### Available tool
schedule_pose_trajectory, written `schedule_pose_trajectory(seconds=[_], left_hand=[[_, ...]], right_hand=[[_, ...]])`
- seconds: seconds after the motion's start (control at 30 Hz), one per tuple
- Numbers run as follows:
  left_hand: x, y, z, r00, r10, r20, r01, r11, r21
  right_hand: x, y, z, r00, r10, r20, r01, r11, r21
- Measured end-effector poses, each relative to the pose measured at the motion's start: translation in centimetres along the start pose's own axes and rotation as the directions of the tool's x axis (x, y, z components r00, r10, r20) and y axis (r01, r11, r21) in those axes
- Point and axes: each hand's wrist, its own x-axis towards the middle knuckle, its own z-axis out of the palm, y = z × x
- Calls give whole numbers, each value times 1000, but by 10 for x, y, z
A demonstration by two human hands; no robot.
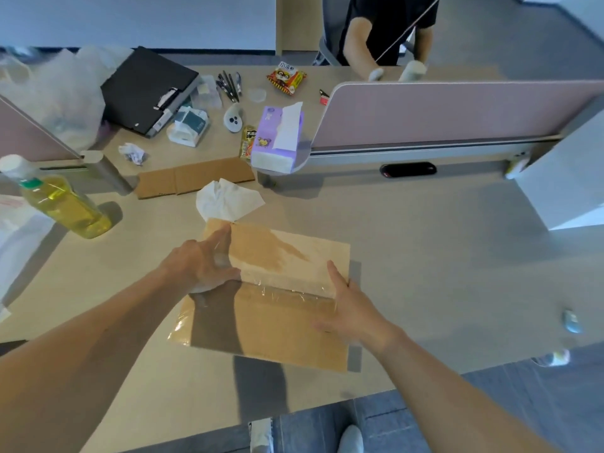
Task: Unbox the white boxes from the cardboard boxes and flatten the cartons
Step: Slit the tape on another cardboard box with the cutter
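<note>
L hand [206, 263] and R hand [353, 308] both lie on the carton [277, 322], which is flattened on the desk [441, 256], centre-near.

L hand: fingers straight and spread, index along the far-left edge, thumb on the top face. It presses and grips nothing.

R hand: fingers straight and together, palm down on the right end. It holds nothing.

Carton orientation: flat, brown. Outline is near square in this wide-angle view, so the long axis cannot be fixed. Clear tape strip [287, 289] runs L-R across mid-face between the hands, R end slightly nearer the person. Far-left corner meets a crumpled white tissue [228, 201].

Beyond the tissue, a 2nd flat carton [196, 178] lies with its long axis L-R, near the tissue pack [277, 138]. Bottle [62, 204] of yellow liquid sits at left, well apart.
</note>
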Motion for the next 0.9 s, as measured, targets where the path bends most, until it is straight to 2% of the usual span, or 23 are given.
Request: schedule_pose_trajectory(seconds=[0.2,0.33,0.43,0.57,0.67,0.9], left_hand=[[-16,91,26,1000,-17,-3,16,994,-106],[-23,174,53,998,0,-57,-8,991,-133],[-28,237,74,996,-17,-86,1,983,-182],[-29,319,92,995,-34,-97,15,980,-197],[-33,370,101,998,-53,-30,45,977,-209],[-44,438,123,999,-33,10,34,961,-273]], right_hand=[[-11,65,-62,996,15,-91,-24,995,-100],[-14,138,-118,988,23,-151,-46,987,-154],[-8,201,-160,979,-24,-203,-11,986,-168],[-2,274,-217,990,-47,-136,9,963,-269],[-3,317,-253,992,-44,-119,7,955,-296],[0,373,-301,995,-38,-96,3,941,-338]])
